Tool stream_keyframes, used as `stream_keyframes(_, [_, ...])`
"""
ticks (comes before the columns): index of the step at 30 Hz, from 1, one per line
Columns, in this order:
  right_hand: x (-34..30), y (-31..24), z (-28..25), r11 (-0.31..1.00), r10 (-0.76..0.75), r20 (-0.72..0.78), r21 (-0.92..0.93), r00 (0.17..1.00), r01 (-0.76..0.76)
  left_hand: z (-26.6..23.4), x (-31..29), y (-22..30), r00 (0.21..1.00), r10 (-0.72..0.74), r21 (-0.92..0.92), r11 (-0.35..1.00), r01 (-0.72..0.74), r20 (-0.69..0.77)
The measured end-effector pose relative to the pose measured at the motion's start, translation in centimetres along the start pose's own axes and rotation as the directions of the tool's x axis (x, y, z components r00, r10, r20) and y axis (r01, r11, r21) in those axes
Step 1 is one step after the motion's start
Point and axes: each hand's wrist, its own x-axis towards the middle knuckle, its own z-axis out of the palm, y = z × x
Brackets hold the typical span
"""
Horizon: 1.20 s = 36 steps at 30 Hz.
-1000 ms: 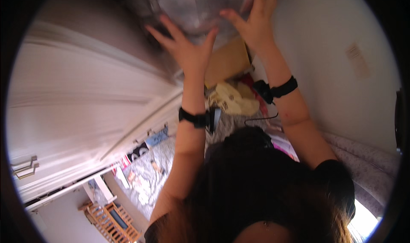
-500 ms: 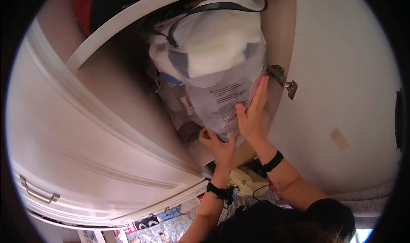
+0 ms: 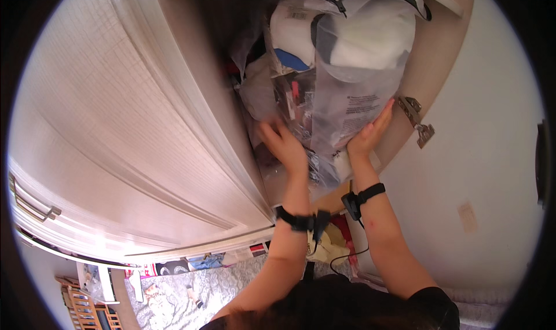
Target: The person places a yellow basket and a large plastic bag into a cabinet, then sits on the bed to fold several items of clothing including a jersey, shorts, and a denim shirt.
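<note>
A frosted plastic bag [image 3: 356,89] with small dark print and white stuff inside leans in an open cabinet. My right hand [image 3: 369,134] lies against the bag's lower right side, fingers stretched out, not wrapped round it. Left of that bag, my left hand [image 3: 285,149] reaches among clear and greyish plastic bags [image 3: 258,95]. Its thumb and fingers are apart and slightly blurred; some fingertips are hard to make out against the plastic. Between the hands sits a clear bag with small red and dark items [image 3: 295,101]. A white package with a blue patch [image 3: 291,59] shows above it.
A pale wood-grain door [image 3: 133,127] with a metal handle [image 3: 35,205] stands at the left. On the right are a metal hinge [image 3: 417,121] and a white door panel [image 3: 480,156]. Below lie a yellowish bag [image 3: 327,246] and a grey patterned cover [image 3: 174,295]. Black bands with cables circle both wrists.
The view has shifted, so the cabinet sits further right. My left hand has left the frosted bag's bottom for the bags to its left. My right hand stays at the bag's right side.
</note>
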Motion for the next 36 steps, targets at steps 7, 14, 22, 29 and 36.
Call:
stream_keyframes(7, [0.1,-3.5,-3.2,0.978,0.189,0.279,-0.143,0.941,-0.154,-1.2,16.5,0.4,0.959,0.189,0.284,0.951,-0.125,-0.212])
stream_keyframes(14, [-3.2,-14.6,-1.3,0.948,0.317,0.356,-0.119,0.879,-0.294,-3.1,20.6,-3.2,0.999,0.040,0.055,0.998,-0.041,0.006])
stream_keyframes(22, [2.8,-8.7,-0.4,0.962,0.273,0.539,-0.142,0.797,-0.233,-5.9,9.4,-2.8,0.998,-0.060,-0.151,0.986,0.065,0.037])
stream_keyframes(29, [1.6,-7.6,5.6,0.978,0.107,0.627,0.072,0.772,-0.194,-9.6,5.3,-4.0,0.986,0.128,0.237,0.966,-0.100,-0.107])
stream_keyframes(36, [-3.1,-1.6,7.7,0.928,0.021,0.522,0.308,0.852,-0.211,-5.9,1.0,-8.4,0.844,0.525,0.070,0.843,-0.533,0.110])
